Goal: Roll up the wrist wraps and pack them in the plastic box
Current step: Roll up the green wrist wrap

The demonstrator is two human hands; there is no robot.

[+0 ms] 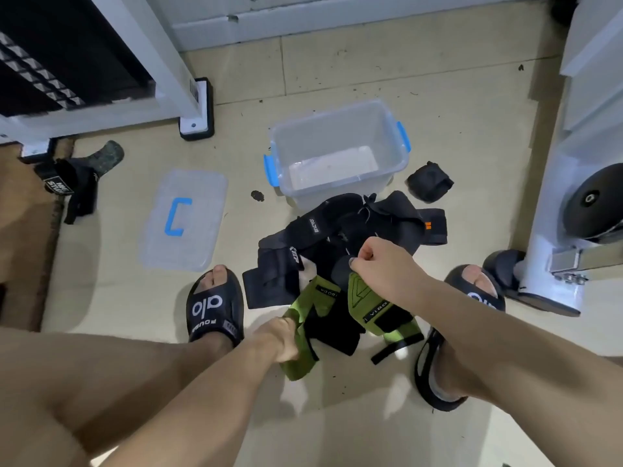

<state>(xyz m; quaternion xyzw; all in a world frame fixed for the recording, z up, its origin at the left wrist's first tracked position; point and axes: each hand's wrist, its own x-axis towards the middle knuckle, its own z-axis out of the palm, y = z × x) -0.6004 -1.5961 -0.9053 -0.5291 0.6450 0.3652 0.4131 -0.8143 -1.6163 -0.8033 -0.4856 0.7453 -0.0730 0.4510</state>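
A heap of black wrist wraps (340,237) lies on the floor between my feet, in front of an open clear plastic box (337,146) with blue latches. The box holds nothing. My right hand (377,261) pinches the top end of a green wrist wrap (371,308), which hangs down from it. My left hand (281,338) grips a second green wrap (303,352) near its lower end. A rolled black wrap (429,182) sits to the right of the box.
The box's clear lid (183,219) with a blue handle lies flat to the left. Another black wrap (72,187) lies by a white rack foot (195,112) at far left. A white machine base (553,251) stands at right. My slippered feet (215,308) flank the heap.
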